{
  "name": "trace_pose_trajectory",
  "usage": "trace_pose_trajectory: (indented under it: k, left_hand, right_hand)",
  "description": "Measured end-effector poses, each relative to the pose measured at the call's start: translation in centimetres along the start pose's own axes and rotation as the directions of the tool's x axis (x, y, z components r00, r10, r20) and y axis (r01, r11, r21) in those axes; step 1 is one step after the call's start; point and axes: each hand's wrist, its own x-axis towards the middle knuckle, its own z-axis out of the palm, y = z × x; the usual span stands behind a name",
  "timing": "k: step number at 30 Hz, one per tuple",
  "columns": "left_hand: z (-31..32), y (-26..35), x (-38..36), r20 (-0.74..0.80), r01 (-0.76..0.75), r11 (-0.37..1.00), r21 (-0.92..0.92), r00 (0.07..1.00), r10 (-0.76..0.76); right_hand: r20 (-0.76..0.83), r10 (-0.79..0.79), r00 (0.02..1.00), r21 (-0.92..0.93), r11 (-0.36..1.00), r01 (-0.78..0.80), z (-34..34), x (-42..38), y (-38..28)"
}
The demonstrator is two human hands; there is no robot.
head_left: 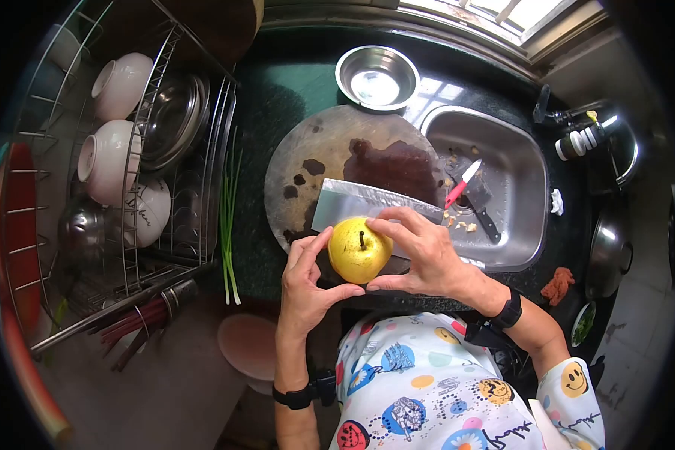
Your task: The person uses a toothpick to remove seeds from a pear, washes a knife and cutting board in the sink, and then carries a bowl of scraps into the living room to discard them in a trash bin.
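I pinch the yellow pear [358, 259] between my left fingers [313, 251] and right fingers [394, 232], thumbs on its near side, its stem up. It is in front of me, at the near side of the round board [296, 161], just nearer than the broad blade [345, 201]. A light, even squeeze from both sides steadies it best, fingertips clear of the metal.

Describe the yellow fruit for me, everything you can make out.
The yellow fruit is roundish, its slightly shiny skin speckled brown, with no cut showing. A short dark stem faces the camera. The left hand and right hand hold it from either side, thumbs along its near side. In view it overlaps the cleaver blade; its underside is hidden.
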Motion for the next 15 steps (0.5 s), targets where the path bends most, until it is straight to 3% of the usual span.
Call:
trace_pose_trajectory:
  k: [8,15]
  left_hand:
    - [0.5,-0.6,-0.1,-0.036,-0.036,0.999,-0.018,0.999,0.036]
    - [0.5,-1.0,-0.1,-0.040,-0.055,0.997,-0.047,0.998,0.053]
  right_hand:
    - [0.014,-0.014,1.000,-0.007,1.000,0.014,0.1,0.4,0.1]
    - [0.210,-0.067,0.975,0.141,0.989,0.037,-2.3,3.4,0.4]
